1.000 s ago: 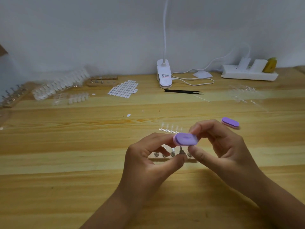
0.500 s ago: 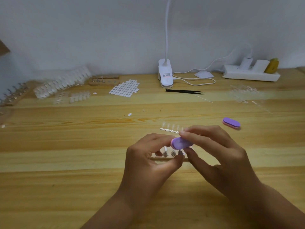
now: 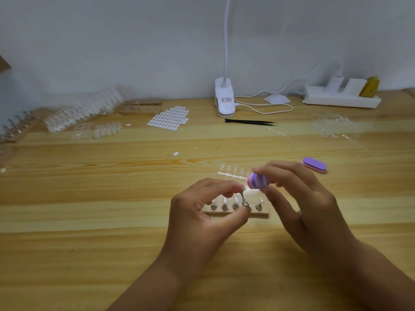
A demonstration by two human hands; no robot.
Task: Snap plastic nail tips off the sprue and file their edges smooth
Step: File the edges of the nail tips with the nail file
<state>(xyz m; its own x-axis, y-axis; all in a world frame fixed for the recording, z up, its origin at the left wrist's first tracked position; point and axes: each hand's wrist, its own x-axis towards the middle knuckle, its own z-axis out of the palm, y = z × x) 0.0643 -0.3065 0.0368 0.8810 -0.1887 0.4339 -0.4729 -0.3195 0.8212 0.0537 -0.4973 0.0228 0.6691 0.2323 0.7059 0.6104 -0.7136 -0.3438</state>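
Observation:
My left hand (image 3: pixel 203 212) pinches a small metal stand (image 3: pixel 244 202) with a clear nail tip on top, just above a wooden holder block (image 3: pixel 265 213) that carries several more such stands. My right hand (image 3: pixel 298 198) grips a purple and pink buffer block (image 3: pixel 258 181) between thumb and fingers, its end close to the nail tip. A clear sprue (image 3: pixel 231 175) with several nail tips lies on the table (image 3: pixel 89 198) right behind the hands.
A second purple buffer (image 3: pixel 314 164) lies to the right. Black tweezers (image 3: pixel 250 122), a white clip lamp (image 3: pixel 225 102), its cable and a power strip (image 3: pixel 341 98) stand at the back. Trays of nail tips (image 3: pixel 83 113), a sticker sheet (image 3: pixel 168 117) and loose sprues (image 3: pixel 332 125) lie along the far side.
My right hand has turned the buffer from flat to end-on and shifted it slightly right. My left hand has lifted the metal stand clear, so the holder block shows more.

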